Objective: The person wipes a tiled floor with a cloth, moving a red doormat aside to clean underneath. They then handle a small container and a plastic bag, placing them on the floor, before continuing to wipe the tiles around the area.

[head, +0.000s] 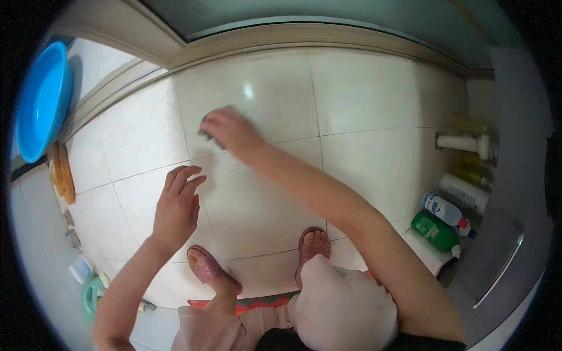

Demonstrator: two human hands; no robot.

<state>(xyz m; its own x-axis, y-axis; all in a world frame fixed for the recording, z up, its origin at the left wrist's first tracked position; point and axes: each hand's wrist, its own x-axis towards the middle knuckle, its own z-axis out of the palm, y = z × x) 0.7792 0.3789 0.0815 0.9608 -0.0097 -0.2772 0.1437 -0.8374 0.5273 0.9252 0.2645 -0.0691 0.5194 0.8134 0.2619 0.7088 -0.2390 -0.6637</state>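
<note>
My right hand [228, 131] reaches across over the light floor tiles [263, 193], blurred by motion. Its fingers are closed on a small dark grey object [205, 134], perhaps a scrubbing pad; most of it is hidden under the hand, and I cannot tell exactly what it is. My left hand [178, 204] is nearer to me and holds nothing, its fingers apart and slightly bent. Below it are my feet in dark pink slippers [215, 266], set wide apart on the tiles.
At the far left is a blue plastic basin [41, 105], with brown slippers [64, 173] beside it. A green bottle [434, 230] and several others line the right, near a white pipe [459, 142] and a grey cabinet door [496, 259]. A framed glass panel [333, 30] borders the far side.
</note>
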